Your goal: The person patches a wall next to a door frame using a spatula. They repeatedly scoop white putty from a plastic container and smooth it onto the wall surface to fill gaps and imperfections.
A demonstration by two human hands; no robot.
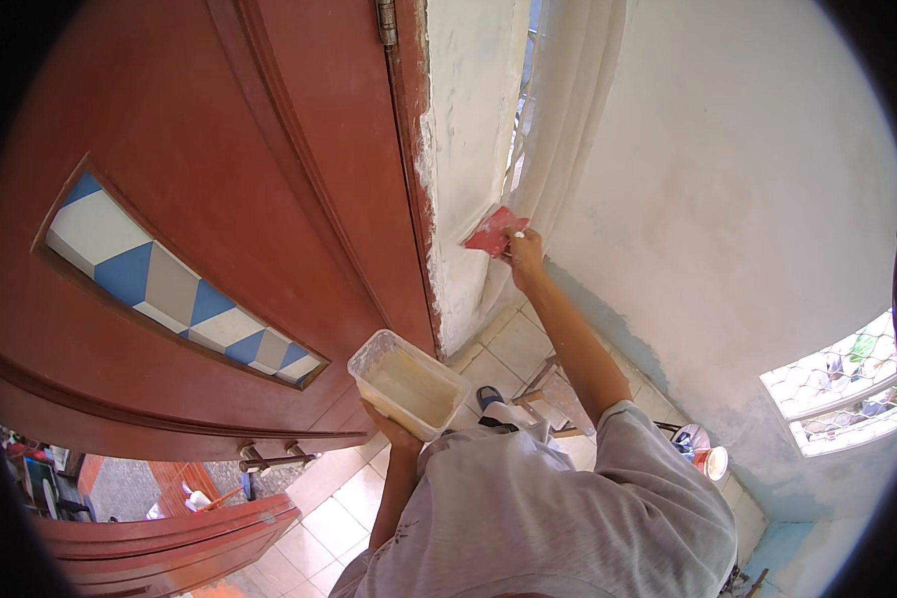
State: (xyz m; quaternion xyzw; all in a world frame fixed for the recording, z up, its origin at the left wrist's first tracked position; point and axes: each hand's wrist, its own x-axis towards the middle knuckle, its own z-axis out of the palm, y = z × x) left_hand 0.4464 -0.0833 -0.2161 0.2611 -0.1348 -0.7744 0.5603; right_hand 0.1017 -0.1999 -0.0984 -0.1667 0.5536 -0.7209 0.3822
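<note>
My right hand [524,255] is closed on a red putty spreader [494,231], its flat blade smeared with white. The spreader is at the white-coated wall strip [465,179] beside the door frame; whether its edge touches cannot be told. Low on the left, my left hand [397,429] supports a translucent rectangular plastic tub [409,385] from its near left side. Pale, cream-coloured paste lies inside the tub. Most of the left hand's fingers are hidden under it.
A red-brown door [299,199] with a patterned panel and a handle [274,456] stands close on the left. Behind my right arm are a small wooden stool [558,399] and the tiled floor [518,344]. An orange-and-white bucket [711,462] sits by the right wall, near a meshed window [842,384].
</note>
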